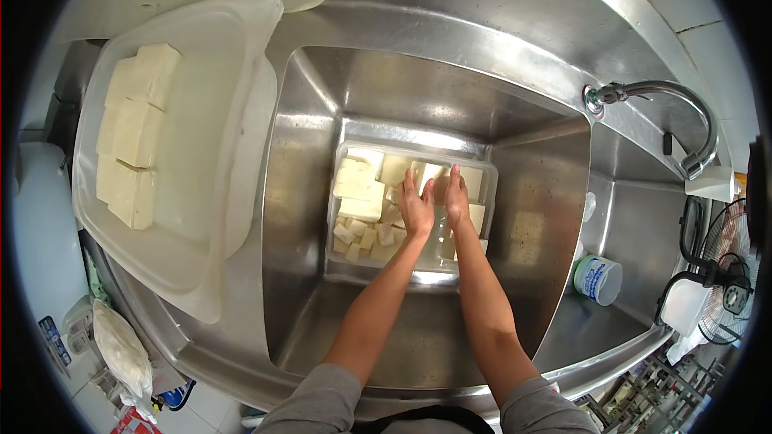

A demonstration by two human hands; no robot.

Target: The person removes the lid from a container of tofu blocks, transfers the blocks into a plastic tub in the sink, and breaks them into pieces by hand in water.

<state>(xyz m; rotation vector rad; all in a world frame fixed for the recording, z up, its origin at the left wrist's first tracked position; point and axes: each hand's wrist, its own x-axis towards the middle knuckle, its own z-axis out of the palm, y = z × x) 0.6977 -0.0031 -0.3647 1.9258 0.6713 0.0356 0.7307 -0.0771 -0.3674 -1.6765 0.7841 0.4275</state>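
A clear plastic container [331, 229] stands in the deep steel sink, holding liquid with large white blocks and several small cut pieces [363, 237]. Both my hands reach down into it, palms facing each other. Between them is a white block [429, 173], with my left hand [416, 207] along its left side and my right hand [457, 197] along its right side. Fingers of both hands are stretched out. More large blocks [360, 199] lie to the left of my left hand, and another [476, 217] is beside my right hand.
A large whitish tub [193, 128] with liquid and several white blocks [137, 133] stands left of the sink. A curved faucet [704, 124] rises at the right. In the smaller right basin lies a white and green plastic tub [597, 280]. A fan [728, 273] stands beyond.
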